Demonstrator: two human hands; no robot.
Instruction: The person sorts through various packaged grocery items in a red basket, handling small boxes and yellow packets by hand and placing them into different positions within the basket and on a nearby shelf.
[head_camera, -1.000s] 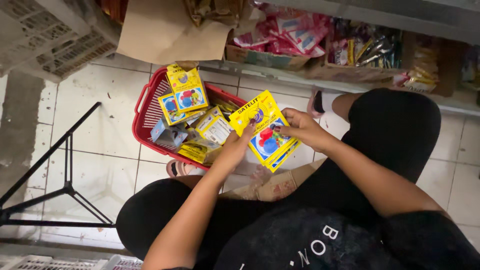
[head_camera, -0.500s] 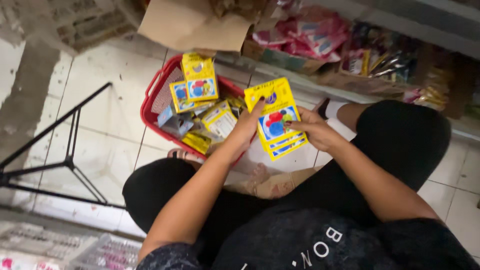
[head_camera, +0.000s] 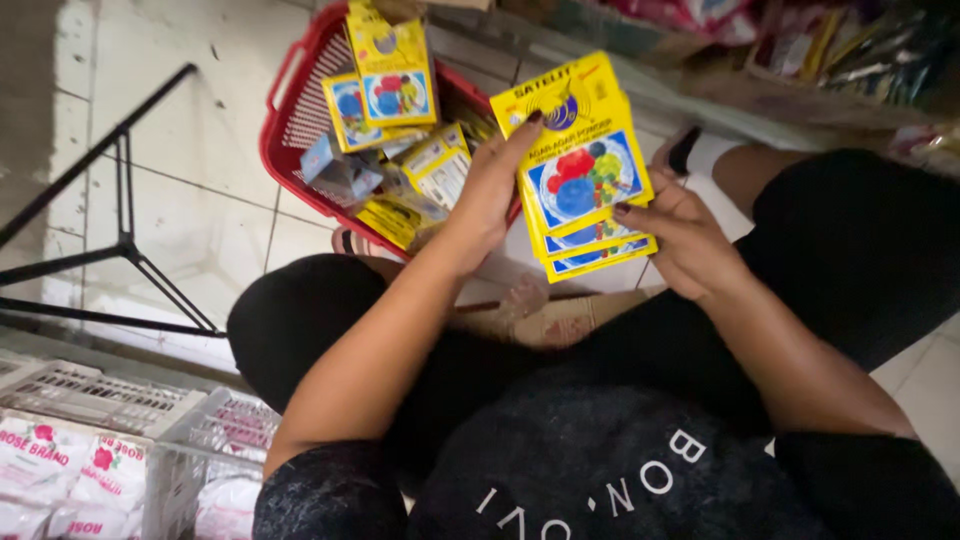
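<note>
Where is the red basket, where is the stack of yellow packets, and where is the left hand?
red basket (head_camera: 290, 125), head view, on its left wall.
stack of yellow packets (head_camera: 580, 175), head view, on the front packet's coloured picture.
left hand (head_camera: 490, 195), head view, on the back of the hand.

pale tiled floor (head_camera: 170, 190), worn and stained. on it: red plastic basket (head_camera: 290, 130) filled with yellow packets (head_camera: 395, 215); black metal stand (head_camera: 125, 240) to its left; flattened cardboard (head_camera: 560, 320) beside the seated person's legs; white wire crates (head_camera: 110, 400) at lower left.
</note>
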